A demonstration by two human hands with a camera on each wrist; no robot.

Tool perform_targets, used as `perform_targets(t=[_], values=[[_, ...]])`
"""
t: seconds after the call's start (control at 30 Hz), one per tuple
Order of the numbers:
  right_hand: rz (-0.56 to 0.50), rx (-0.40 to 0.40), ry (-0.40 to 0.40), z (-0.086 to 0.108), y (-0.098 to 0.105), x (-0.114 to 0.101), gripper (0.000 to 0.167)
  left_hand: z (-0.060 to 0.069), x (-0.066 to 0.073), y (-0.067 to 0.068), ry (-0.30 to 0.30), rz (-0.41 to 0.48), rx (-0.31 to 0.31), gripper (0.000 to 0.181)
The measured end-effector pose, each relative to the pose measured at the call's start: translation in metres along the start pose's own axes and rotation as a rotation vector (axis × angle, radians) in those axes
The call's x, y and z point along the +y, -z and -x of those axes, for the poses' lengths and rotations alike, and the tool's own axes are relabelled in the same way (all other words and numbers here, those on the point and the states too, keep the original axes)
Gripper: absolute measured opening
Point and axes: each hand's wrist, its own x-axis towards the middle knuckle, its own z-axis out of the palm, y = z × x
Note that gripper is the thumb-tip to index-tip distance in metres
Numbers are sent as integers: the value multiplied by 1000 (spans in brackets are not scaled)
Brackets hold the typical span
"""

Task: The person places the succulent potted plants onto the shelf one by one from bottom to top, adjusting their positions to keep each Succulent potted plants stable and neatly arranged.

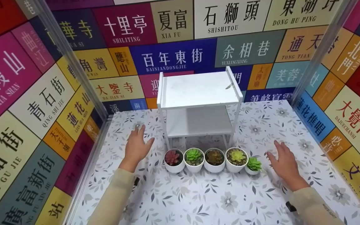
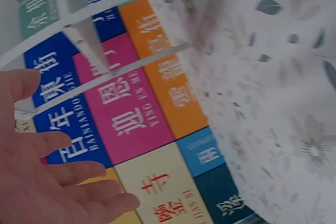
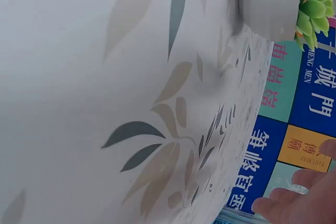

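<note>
A white two-tier shelf (image 1: 200, 89) stands on the table. Before it, several small white pots of succulents form a row: a dark red succulent (image 1: 173, 157), a green succulent (image 1: 194, 155), a brown succulent (image 1: 214, 157), a yellow-green succulent (image 1: 237, 154) and a smaller bright green succulent (image 1: 254, 163) at the right end. My left hand (image 1: 137, 147) is held left of the shelf, fingers spread, holding nothing. Right of the smallest pot, my right hand (image 1: 283, 162) is also empty, its fingers extended. The right wrist view shows that small pot (image 3: 270, 4) close up.
A white cloth with a leaf and flower print (image 1: 228, 200) covers the table. Colourful panels with Chinese place names (image 1: 173, 57) wall in the back and both sides. Clear strips (image 1: 83, 72) run along the left corner.
</note>
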Motion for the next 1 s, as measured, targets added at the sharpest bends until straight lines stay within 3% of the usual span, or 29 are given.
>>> perform_targets(t=[0.23, 0.33, 0.47, 0.53, 0.83, 1.0], values=[[-206, 174, -46, 14, -14, -10, 48, -12, 22, 23, 12, 160, 100, 71], [-296, 195, -153, 17, -22, -13, 46, -21, 30, 33, 17, 251, 98, 65], [-403, 162, -355, 20, -30, -16, 50, -34, 39, 41, 28, 366, 68, 61], [-422, 136, -408, 22, -33, -16, 52, -40, 42, 43, 46, 409, 61, 61], [-445, 101, -384, 32, -37, -11, 55, -58, 61, 54, 62, 600, 86, 60], [-486, 95, -383, 35, -41, -8, 57, -68, 73, 60, 37, 568, 90, 59]])
